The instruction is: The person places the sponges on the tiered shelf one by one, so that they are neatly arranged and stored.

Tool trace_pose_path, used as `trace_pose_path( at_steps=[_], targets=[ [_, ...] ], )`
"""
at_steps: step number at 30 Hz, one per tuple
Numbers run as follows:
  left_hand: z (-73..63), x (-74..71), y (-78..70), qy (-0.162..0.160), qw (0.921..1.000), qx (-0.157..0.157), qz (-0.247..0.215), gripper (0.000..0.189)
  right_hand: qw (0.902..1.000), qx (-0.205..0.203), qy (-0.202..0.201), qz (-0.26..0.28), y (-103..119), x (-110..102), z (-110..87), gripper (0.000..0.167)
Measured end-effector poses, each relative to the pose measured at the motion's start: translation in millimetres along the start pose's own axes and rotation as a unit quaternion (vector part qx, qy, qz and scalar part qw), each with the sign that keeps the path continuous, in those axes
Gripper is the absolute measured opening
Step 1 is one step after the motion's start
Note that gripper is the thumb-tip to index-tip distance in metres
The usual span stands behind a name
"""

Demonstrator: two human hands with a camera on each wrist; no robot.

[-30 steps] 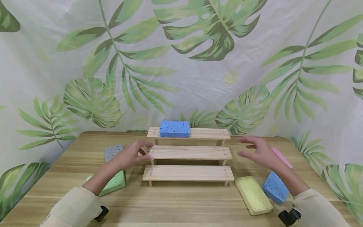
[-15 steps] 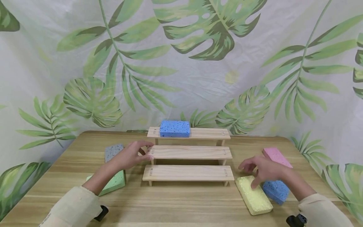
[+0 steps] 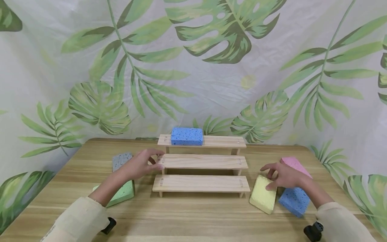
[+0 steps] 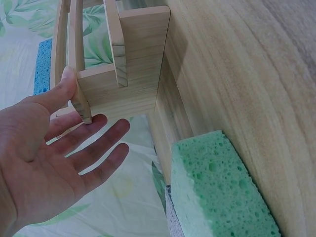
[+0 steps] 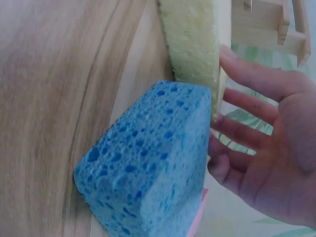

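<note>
A three-step wooden shelf (image 3: 201,184) stands mid-table. My left hand (image 3: 142,164) holds the left end of its middle step; in the left wrist view the thumb lies on one side of the board and the index finger on the other, while the remaining fingers extend free. A yellow sponge (image 3: 262,196) lies on the table right of the shelf. Around its far end my right hand (image 3: 282,175) has thumb and fingers, seen also in the right wrist view gripping the sponge's edge. A blue sponge (image 5: 148,158) sits just beside it, partly under the forearm in the head view.
Another blue sponge (image 3: 186,136) rests on the top step, left of centre. Beyond the right hand lies a pink sponge (image 3: 294,165). On the left are a grey sponge (image 3: 121,161) and a green sponge (image 4: 217,182), both partly behind the left arm in the head view. A leaf-patterned cloth (image 3: 211,94) hangs behind.
My right hand has come down from beside the shelf to the yellow sponge. That sponge has turned and shifted slightly away from me. My left hand keeps its place on the middle step.
</note>
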State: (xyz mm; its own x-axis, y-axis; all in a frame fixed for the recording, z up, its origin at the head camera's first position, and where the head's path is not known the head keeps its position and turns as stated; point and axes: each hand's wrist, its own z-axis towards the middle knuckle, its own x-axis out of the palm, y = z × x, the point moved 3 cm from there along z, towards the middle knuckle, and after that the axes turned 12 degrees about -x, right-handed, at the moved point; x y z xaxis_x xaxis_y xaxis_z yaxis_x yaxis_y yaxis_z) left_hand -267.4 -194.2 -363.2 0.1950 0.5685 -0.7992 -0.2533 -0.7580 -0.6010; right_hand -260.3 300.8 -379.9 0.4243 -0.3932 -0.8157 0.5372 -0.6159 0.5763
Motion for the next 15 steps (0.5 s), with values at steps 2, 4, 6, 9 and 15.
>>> trace_pose_path(
  at_steps=[2, 4, 6, 9, 15],
  targets=[
    [0.3, -0.2, 0.2, 0.001, 1.0000, 0.002, -0.001, 0.051, 0.9989, 0.021, -0.023, -0.036, -4.3, -2.9, 0.2, 0.066],
    [0.7, -0.3, 0.3, 0.002, 1.0000, 0.004, -0.001, 0.052, 0.9957, 0.041, -0.048, -0.067, -8.7, -5.4, 0.2, 0.067],
    [0.9, -0.2, 0.2, 0.002, 1.0000, 0.006, -0.001, 0.053, 0.9897, 0.065, -0.074, -0.104, -12.4, -8.1, 0.0, 0.067],
    [1.1, 0.0, 0.1, 0.001, 1.0000, 0.005, 0.001, 0.053, 0.9785, 0.105, -0.099, -0.147, -16.3, -10.0, -0.6, 0.066],
    [0.5, -0.4, 1.1, -0.002, 1.0000, 0.004, 0.003, 0.052, 0.9796, 0.088, -0.095, -0.153, -12.7, -7.9, 2.0, 0.071]
  ],
)
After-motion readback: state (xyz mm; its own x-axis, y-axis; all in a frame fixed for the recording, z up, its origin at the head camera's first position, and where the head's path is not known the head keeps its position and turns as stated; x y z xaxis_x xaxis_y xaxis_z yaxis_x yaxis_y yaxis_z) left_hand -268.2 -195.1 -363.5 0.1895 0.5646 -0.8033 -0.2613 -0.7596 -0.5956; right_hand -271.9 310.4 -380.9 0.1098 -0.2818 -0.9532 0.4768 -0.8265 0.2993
